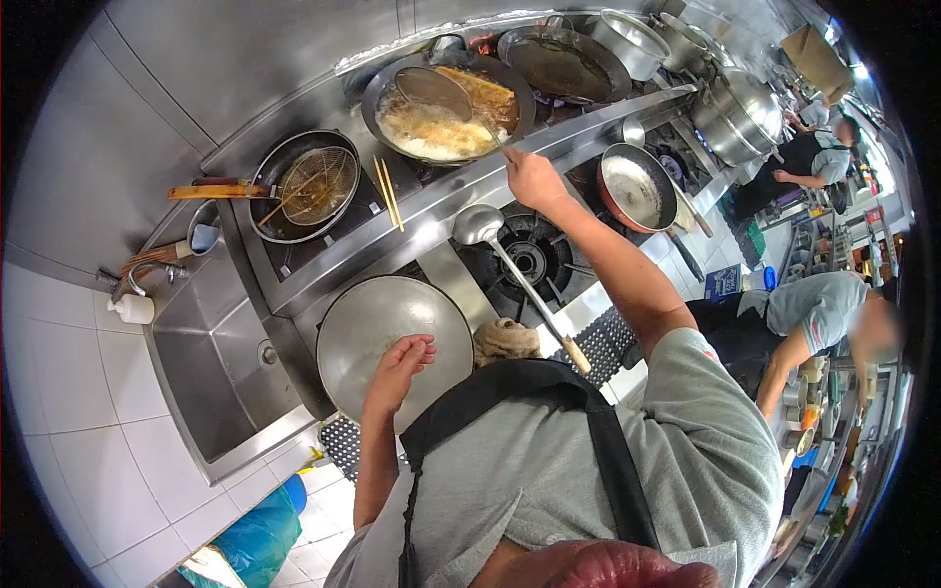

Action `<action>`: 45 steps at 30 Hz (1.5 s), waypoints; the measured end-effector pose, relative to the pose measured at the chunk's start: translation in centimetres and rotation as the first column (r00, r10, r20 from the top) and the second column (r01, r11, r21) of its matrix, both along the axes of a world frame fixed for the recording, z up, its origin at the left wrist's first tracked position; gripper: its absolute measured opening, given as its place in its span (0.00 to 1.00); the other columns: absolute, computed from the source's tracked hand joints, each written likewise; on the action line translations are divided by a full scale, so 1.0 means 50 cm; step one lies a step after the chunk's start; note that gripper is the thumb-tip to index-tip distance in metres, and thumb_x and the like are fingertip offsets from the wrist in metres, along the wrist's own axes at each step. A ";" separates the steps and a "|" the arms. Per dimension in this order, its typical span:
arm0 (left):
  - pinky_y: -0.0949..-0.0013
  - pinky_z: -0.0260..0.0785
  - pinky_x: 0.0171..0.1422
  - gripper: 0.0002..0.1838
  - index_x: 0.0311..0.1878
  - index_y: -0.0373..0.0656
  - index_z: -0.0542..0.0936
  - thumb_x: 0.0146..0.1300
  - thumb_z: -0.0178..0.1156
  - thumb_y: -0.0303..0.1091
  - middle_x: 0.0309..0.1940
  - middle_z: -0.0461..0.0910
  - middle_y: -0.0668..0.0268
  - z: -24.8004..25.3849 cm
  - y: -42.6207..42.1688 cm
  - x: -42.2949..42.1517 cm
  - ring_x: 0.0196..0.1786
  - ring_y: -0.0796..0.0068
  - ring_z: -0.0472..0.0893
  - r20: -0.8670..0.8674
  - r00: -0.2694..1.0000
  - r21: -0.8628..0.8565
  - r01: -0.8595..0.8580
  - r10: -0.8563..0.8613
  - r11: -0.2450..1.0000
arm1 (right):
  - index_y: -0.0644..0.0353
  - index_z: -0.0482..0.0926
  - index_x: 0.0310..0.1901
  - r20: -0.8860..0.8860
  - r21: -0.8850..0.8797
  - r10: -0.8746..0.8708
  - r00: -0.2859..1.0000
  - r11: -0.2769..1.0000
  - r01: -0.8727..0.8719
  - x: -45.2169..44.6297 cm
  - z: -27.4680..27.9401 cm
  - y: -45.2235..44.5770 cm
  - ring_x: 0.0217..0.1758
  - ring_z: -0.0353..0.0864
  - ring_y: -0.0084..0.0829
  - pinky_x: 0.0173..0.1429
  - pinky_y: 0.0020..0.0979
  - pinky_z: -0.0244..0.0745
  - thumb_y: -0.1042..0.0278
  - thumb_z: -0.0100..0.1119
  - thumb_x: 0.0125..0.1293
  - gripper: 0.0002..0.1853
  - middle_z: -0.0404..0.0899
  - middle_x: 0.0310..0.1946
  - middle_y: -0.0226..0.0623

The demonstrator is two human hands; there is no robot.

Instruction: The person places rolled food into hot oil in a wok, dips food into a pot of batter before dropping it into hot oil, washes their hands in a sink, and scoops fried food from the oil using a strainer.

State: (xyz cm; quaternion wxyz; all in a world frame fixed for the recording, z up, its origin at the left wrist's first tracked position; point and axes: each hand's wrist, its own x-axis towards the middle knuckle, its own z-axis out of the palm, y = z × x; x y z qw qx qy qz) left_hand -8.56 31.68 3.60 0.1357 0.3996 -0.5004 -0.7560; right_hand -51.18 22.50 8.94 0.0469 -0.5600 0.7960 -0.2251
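Observation:
My right hand (pixel 534 180) is closed round the handle of a round skimmer (pixel 434 92), whose head lies over a wok (pixel 390 125) of bubbling oil with golden food in it. Over a large pale metal wok (pixel 363 318) hovers my left hand (pixel 402 365), fingers loosely curled; whether anything is between them is too small to tell. A ladle (pixel 478 224) with a wooden grip lies across the burner between my arms. Two chopsticks (pixel 388 193) rest on the stove left of the oil wok.
At left, a black pan (pixel 263 223) holds a wire strainer, beside a steel sink (pixel 216 343). A second dark wok (pixel 564 69), steel pots (pixel 737 113) and a red pan (pixel 635 186) stand farther right. Co-workers (pixel 818 314) are at the right. A folded cloth (pixel 505 343) lies near my body.

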 end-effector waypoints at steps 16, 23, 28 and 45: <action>0.69 0.70 0.61 0.21 0.63 0.44 0.81 0.81 0.54 0.49 0.52 0.84 0.67 0.002 -0.001 0.020 0.54 0.75 0.82 0.016 0.999 -0.015 -0.046 0.047 0.999 | 0.65 0.79 0.55 -0.212 0.147 -0.009 0.977 0.988 0.041 -0.026 -0.006 -0.024 0.51 0.87 0.58 0.57 0.53 0.82 0.73 0.51 0.67 0.16 0.87 0.44 0.60; 0.69 0.70 0.62 0.24 0.64 0.44 0.81 0.80 0.54 0.53 0.53 0.84 0.66 -0.001 0.003 0.011 0.55 0.75 0.82 0.009 0.999 -0.017 -0.033 0.033 0.999 | 0.64 0.81 0.52 -0.219 0.183 -0.013 0.976 0.982 0.054 -0.045 0.033 -0.004 0.50 0.87 0.58 0.58 0.53 0.82 0.72 0.51 0.68 0.15 0.86 0.43 0.62; 0.69 0.71 0.62 0.23 0.64 0.44 0.80 0.81 0.54 0.52 0.53 0.84 0.66 -0.007 0.008 0.014 0.54 0.74 0.82 0.013 0.999 -0.029 -0.029 0.029 0.999 | 0.62 0.83 0.49 -0.155 0.023 0.025 0.988 0.999 -0.022 -0.125 -0.029 -0.012 0.50 0.87 0.58 0.58 0.52 0.82 0.70 0.52 0.67 0.14 0.85 0.44 0.64; 0.68 0.70 0.62 0.21 0.64 0.43 0.80 0.81 0.54 0.49 0.53 0.84 0.65 0.007 0.006 -0.013 0.55 0.75 0.81 0.012 1.000 -0.014 0.007 -0.007 1.000 | 0.66 0.84 0.56 -0.061 -0.109 -0.011 0.998 0.994 0.004 -0.099 0.025 0.109 0.51 0.85 0.61 0.60 0.53 0.79 0.69 0.54 0.69 0.18 0.84 0.44 0.64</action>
